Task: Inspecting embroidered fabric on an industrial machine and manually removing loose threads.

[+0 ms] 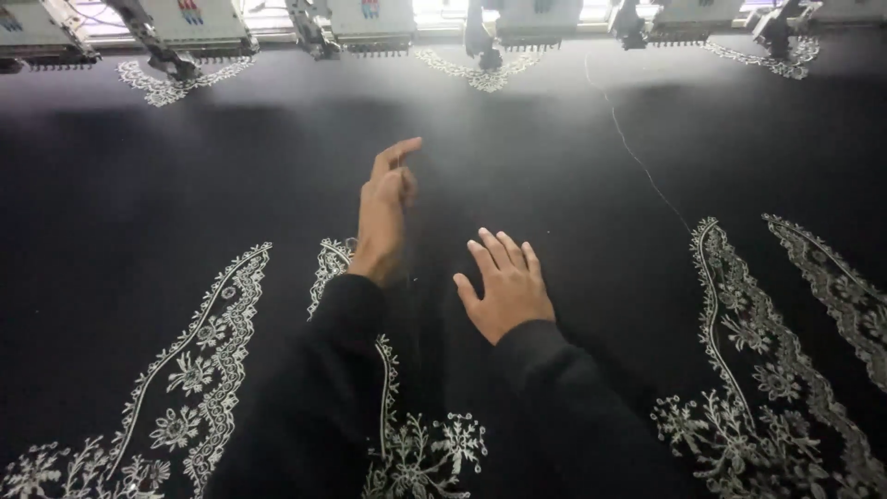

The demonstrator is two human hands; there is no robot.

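Head view. Wide black cloth (pixel 573 203) stretched flat across the whole frame, white floral embroidered borders (pixel 208 360) stitched at lower left, centre and right. Left hand (pixel 383 217) raised edge-on over the cloth's bare middle, fingers straight and close together, holding nothing; contact with the cloth not clear. Right hand (pixel 506 286) just beside it, palm down flat on the cloth, fingers slightly spread, empty. Both arms in black sleeves (pixel 333 388). Row of grey embroidery machine heads (pixel 370 23) along the far edge. Thin loose white thread (pixel 637 157) trailing over the cloth at upper right.
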